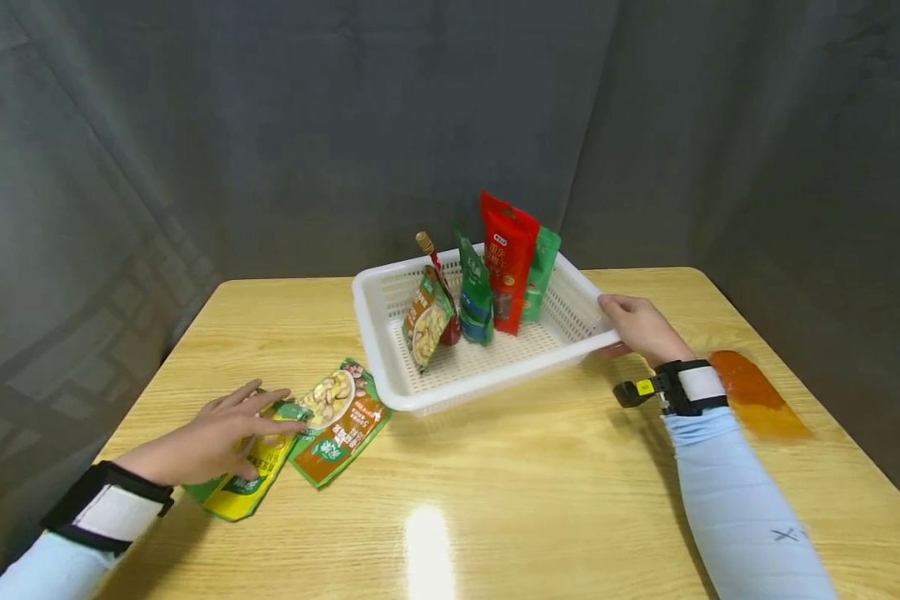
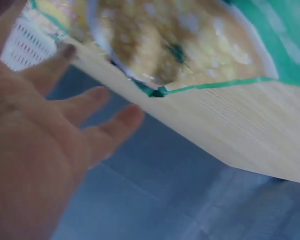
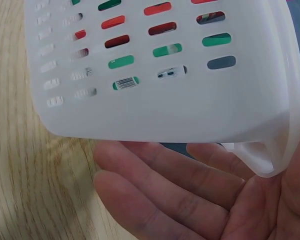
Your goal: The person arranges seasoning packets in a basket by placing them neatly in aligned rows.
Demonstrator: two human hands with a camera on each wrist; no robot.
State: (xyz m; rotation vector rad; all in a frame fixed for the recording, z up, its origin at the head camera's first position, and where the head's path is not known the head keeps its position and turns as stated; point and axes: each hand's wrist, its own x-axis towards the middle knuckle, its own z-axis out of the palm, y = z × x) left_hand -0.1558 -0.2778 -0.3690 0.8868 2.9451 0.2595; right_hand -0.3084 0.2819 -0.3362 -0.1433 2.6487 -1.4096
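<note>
My right hand (image 1: 641, 325) grips the right end of a white plastic basket (image 1: 487, 377), thumb over the rim and fingers underneath. In the right wrist view those fingers (image 3: 165, 200) lie below the slotted wall. Several packages stand in the basket: a brown-green pouch (image 1: 429, 321), a green pouch (image 1: 476, 292), a red pouch (image 1: 506, 258) and a lighter green one (image 1: 542, 271) behind it. My left hand (image 1: 225, 433) is spread over a yellow-green food pouch (image 1: 243, 492), hiding part of it. Beside that lies a brown-green pouch (image 1: 345, 425) with a bowl picture.
A dark red bottle with a tan cap (image 1: 424, 242) leans among the packages in the basket. All this is on a light wooden table (image 1: 540, 500), which has an orange-brown patch (image 1: 753, 396) at the right. Grey curtains (image 1: 420, 125) hang behind and beside the table.
</note>
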